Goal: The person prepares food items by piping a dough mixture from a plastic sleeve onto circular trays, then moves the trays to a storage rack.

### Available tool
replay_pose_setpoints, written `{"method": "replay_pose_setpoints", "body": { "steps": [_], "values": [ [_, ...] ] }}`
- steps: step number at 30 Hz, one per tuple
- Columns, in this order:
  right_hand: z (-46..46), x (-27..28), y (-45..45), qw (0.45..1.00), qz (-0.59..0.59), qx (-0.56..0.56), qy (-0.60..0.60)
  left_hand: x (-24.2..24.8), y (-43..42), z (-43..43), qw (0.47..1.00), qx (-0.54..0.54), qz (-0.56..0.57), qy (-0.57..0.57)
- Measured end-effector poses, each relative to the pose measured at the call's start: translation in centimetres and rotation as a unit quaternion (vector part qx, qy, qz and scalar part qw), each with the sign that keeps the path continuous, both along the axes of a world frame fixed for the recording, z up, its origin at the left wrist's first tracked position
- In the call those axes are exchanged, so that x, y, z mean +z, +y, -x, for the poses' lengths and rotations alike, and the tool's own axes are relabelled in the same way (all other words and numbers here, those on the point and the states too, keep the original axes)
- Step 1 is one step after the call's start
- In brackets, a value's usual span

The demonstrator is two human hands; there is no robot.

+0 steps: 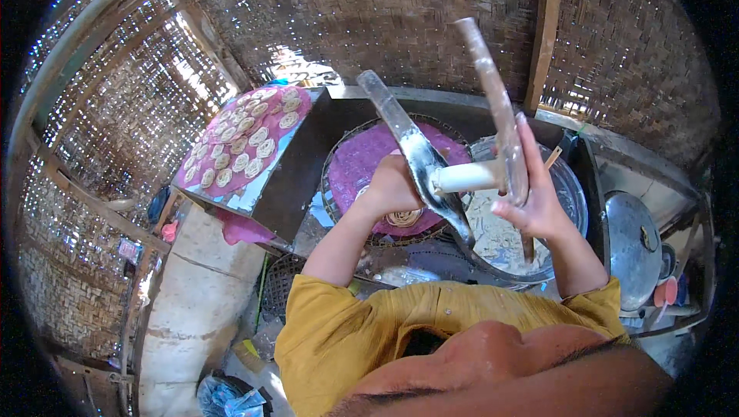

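My left hand (395, 183) grips a hand press by its dark wooden lower bar (421, 154), which is smeared with white dough. From this bar a white cylinder (469, 177) runs across to the press's wooden plunger handle (495, 85). My right hand (540, 197) holds that handle against its palm, thumb and fingers spread along it. Below the press, a round woven tray (329, 189) carries a pink sheet (361, 154) with coiled dough strands (404, 218) on it, partly hidden by my left hand. A wide metal basin (577, 203) with pale dough (485, 232) lies below my right hand.
To the left, a box (288, 186) bears another pink sheet (234, 128) with several dough coils (254, 167). A stick (553, 156) leans in the basin. A large lidded metal pot (632, 249) stands at right. Woven bamboo walls (369, 24) enclose the workspace.
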State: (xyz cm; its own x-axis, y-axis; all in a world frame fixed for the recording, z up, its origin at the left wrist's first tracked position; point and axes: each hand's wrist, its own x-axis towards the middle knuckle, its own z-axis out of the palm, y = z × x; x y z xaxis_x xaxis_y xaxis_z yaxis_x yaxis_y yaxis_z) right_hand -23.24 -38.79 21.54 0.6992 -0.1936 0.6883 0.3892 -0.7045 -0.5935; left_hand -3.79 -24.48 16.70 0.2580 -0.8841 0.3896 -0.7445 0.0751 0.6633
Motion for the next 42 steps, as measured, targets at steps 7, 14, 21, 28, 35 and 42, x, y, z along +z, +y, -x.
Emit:
{"method": "replay_pose_setpoints", "body": {
  "steps": [7, 14, 21, 28, 35, 42],
  "values": [
    [-0.5, 0.8, 2.3, 0.979, 0.2, -0.031, 0.011, 0.3, -0.3, 0.3, 0.997, -0.014, 0.06, -0.041],
    [-2.1, -2.8, 4.1, 0.981, 0.149, -0.098, 0.072, -1.8, -1.4, -0.1, 0.99, 0.013, -0.023, -0.138],
    [-4.4, -2.5, 1.8, 0.942, -0.279, 0.105, 0.151, -2.6, -2.0, -2.9, 0.998, 0.024, -0.049, 0.043],
    [-2.2, -6.4, -1.3, 0.64, -0.57, 0.336, 0.39, 3.6, -4.6, -8.1, 0.701, -0.447, 0.163, 0.532],
    [-0.7, -6.7, -4.4, 0.572, -0.604, 0.353, 0.428, 8.1, -6.8, -5.8, 0.552, -0.584, 0.247, 0.541],
    [-1.8, -6.8, -8.0, 0.629, -0.582, 0.288, 0.427, -0.2, -11.8, -11.7, 0.602, -0.395, 0.281, 0.635]
  ]
}}
